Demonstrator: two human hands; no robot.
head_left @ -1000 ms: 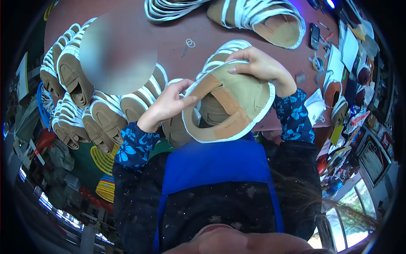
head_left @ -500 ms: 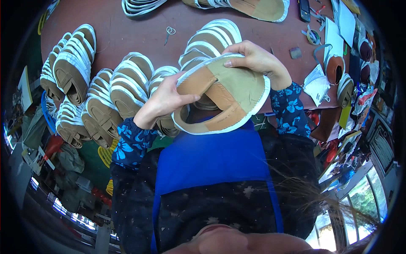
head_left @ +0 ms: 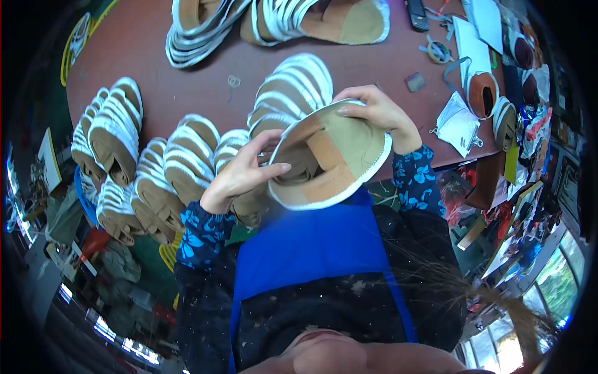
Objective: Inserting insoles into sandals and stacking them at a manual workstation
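While both hands work at it, the tan sandal sole [head_left: 336, 159] with its white edge is held up just over the near edge of the counter [head_left: 187, 81], tilted so its tan face shows. The right hand [head_left: 374, 112] has its grip clamped on the far right rim of the sole, fingers curled over the white edge and thumb along the top. The left hand [head_left: 240, 174] rests against the sole's left rim with its fingers [head_left: 274, 168] stretched out and lying on it; its grip is loose, fingers apart rather than closed round anything.

Just behind the sole, touching it on the far side, stands a white-strapped sandal [head_left: 293, 93]. To the left, a row of finished sandals [head_left: 149, 174] with white straps and tan soles is packed side by side along the near left of the reddish-brown counter. More sandals [head_left: 274, 19] lie at the far edge. On the right of the counter lie a crumpled white paper [head_left: 458, 124], a small grey square piece [head_left: 415, 81] and a roll of tape [head_left: 439, 51].
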